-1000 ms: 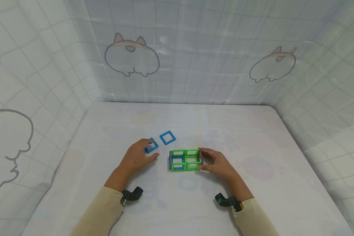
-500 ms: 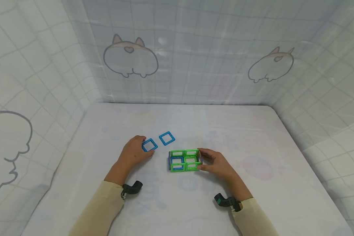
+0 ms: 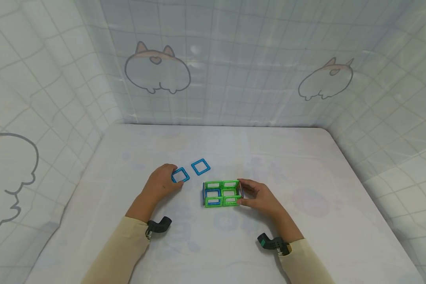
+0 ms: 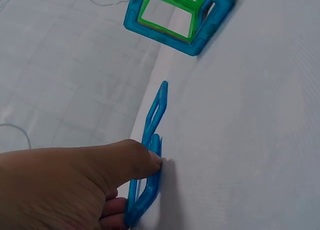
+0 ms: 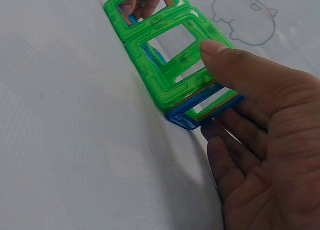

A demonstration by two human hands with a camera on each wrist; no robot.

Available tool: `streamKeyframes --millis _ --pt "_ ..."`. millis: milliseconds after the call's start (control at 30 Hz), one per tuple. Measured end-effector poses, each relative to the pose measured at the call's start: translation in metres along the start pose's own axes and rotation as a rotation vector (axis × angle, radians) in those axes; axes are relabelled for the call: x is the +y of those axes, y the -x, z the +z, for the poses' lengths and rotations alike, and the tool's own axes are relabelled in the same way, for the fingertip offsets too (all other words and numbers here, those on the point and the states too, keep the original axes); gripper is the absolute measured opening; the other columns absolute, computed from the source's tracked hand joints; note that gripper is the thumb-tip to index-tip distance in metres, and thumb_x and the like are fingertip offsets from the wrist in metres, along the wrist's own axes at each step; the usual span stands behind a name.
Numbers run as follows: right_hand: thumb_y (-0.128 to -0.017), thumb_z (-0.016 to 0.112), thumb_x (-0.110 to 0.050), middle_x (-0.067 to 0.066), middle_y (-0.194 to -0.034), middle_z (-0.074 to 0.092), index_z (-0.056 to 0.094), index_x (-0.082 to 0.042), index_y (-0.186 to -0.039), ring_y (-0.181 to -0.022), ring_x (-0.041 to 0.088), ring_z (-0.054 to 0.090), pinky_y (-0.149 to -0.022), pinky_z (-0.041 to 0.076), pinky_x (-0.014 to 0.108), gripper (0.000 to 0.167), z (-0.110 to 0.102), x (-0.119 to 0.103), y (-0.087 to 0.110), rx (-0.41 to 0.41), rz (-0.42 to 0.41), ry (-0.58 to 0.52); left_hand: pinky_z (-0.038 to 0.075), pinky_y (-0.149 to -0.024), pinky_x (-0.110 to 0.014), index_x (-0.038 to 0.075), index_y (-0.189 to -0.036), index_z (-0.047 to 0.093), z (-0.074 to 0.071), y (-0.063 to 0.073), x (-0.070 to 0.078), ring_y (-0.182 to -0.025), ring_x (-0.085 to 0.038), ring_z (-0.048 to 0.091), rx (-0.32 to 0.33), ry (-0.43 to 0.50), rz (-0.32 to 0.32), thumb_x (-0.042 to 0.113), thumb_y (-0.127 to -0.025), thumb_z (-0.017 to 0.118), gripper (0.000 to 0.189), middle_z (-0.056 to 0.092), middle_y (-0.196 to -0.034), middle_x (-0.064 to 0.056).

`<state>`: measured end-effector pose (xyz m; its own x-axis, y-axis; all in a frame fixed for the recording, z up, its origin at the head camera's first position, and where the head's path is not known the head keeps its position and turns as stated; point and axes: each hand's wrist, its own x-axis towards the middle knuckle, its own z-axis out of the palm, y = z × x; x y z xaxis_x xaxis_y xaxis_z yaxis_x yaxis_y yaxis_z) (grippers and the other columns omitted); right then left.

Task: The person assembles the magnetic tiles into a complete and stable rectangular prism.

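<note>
My left hand [image 3: 161, 183] pinches a blue square magnetic tile [image 3: 185, 178] between thumb and fingers, close over the table, as the left wrist view also shows. Just beyond it to the right lies a second blue magnetic tile [image 3: 200, 167], flat. In the middle stands an open-topped box of magnetic tiles [image 3: 223, 198], with green long sides, blue ends, and one blue and one green square at its bottom. My right hand [image 3: 262, 196] grips the box's right end; in the right wrist view the thumb presses a green tile [image 5: 150, 72] while the fingers lie behind the blue end tile [image 5: 182, 121].
A white table [image 3: 291, 157] with faint printed patterns lies under everything. Light grid-patterned curtains [image 3: 248, 71] with cartoon animal drawings hang behind it and at both sides. Each wrist wears a black camera mount [image 3: 159, 226].
My left hand has closed thumb and fingers on the near blue tile and drawn it slightly to the left. My right hand stays at the box's right end.
</note>
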<state>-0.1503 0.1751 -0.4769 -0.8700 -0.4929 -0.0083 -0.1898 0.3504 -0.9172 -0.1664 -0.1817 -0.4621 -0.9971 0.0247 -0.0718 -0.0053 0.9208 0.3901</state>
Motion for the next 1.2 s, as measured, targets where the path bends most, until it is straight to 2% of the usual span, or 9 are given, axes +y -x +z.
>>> streamKeyframes --millis 100,200,400,767,900,1200 --pt "-0.082 0.081 -0.006 0.021 -0.145 0.051 0.050 0.005 -0.141 -0.134 0.036 0.050 -0.111 0.041 0.045 0.068 -0.001 -0.012 0.003 -0.005 -0.006 0.004 0.047 -0.104 -0.050 -0.003 -0.132 0.058 -0.002 0.002 0.001 -0.121 -0.035 0.056 0.001 0.014 0.000 0.030 -0.083 0.077 0.062 0.060 -0.132 -0.021" --pt "-0.082 0.081 -0.006 0.021 -0.145 0.051 0.050 0.006 -0.141 -0.133 0.037 0.050 -0.110 0.041 0.045 0.068 -0.001 -0.015 0.004 -0.007 -0.008 0.006 0.047 -0.105 -0.051 -0.001 -0.133 0.058 -0.006 0.005 0.003 -0.123 -0.034 0.055 0.005 0.032 0.005 0.032 -0.083 0.077 0.063 0.059 -0.134 -0.019" --pt "-0.082 0.081 -0.005 0.021 -0.146 0.050 0.049 0.005 -0.141 -0.134 0.037 0.050 -0.111 0.041 0.045 0.068 -0.001 -0.012 0.004 -0.009 -0.005 -0.003 0.047 -0.105 -0.051 0.003 -0.134 0.059 -0.015 0.012 0.011 -0.125 -0.032 0.055 0.014 0.062 0.041 0.034 -0.083 0.078 0.063 0.059 -0.136 -0.015" --pt "-0.082 0.081 -0.004 0.021 -0.145 0.051 0.049 0.005 -0.142 -0.134 0.037 0.050 -0.110 0.041 0.046 0.068 0.000 -0.011 0.005 0.002 -0.012 0.004 0.048 -0.104 -0.051 0.004 -0.132 0.061 -0.029 0.026 0.033 -0.126 -0.031 0.055 0.003 0.075 0.117 0.034 -0.082 0.079 0.061 0.060 -0.135 -0.013" --pt "-0.082 0.080 -0.003 0.022 -0.145 0.051 0.049 0.006 -0.141 -0.133 0.038 0.050 -0.110 0.041 0.047 0.068 0.001 -0.011 0.005 0.003 -0.011 0.001 0.048 -0.104 -0.050 0.003 -0.132 0.061 -0.032 0.031 0.038 -0.128 -0.031 0.054 0.008 0.070 0.162 0.035 -0.083 0.079 0.061 0.060 -0.136 -0.013" --pt "-0.082 0.080 -0.004 0.021 -0.145 0.051 0.049 0.005 -0.142 -0.134 0.038 0.050 -0.110 0.041 0.046 0.068 0.001 -0.013 0.004 -0.001 -0.010 0.001 0.048 -0.105 -0.048 0.004 -0.132 0.062 -0.032 0.033 0.046 -0.127 -0.029 0.054 0.016 0.059 0.202 0.035 -0.083 0.079 0.060 0.061 -0.135 -0.011"
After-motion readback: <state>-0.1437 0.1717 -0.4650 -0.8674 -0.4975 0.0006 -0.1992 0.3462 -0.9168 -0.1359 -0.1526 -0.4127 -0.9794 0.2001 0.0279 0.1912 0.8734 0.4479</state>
